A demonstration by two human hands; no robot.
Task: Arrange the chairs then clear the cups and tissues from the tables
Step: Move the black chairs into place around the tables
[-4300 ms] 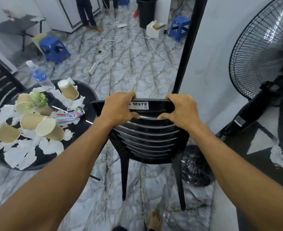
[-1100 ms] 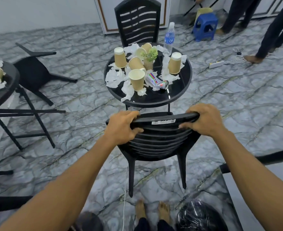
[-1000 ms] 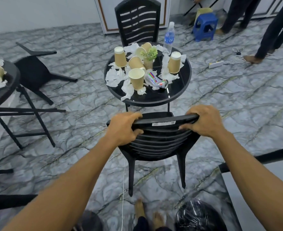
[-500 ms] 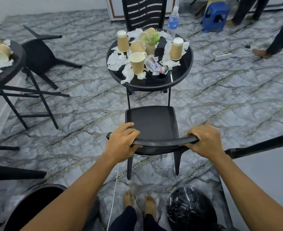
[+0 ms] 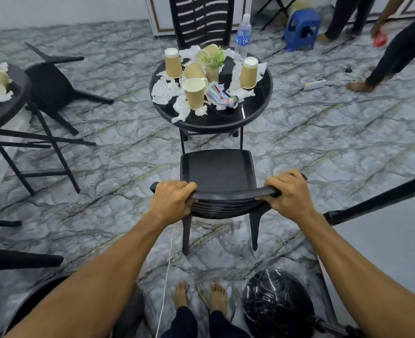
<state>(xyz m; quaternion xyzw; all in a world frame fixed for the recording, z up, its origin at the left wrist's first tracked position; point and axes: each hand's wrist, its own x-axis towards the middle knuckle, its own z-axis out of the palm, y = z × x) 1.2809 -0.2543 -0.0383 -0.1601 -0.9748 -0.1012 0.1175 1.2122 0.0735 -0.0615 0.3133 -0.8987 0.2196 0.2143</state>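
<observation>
Both forearms are bare from the bottom edge of the view up to the wrists, with no sleeves, watch, bands or rings showing. The left grip [image 5: 171, 201] and the right grip [image 5: 289, 192] are bare too, without gloves. At the bottom of the view, the legs [image 5: 201, 323] wear dark navy or black trousers ending at the ankles. Both feet [image 5: 200, 297] are bare, with no shoes or socks.

A: Where are the hands?
B: The left hand [image 5: 171, 200] and right hand [image 5: 288, 192] grip the black chair [image 5: 217, 170] by its backrest.
A: And beyond it?
B: The round table [image 5: 252, 113], littered with paper cups [image 5: 194, 92] and tissues [image 5: 163, 90].
</observation>
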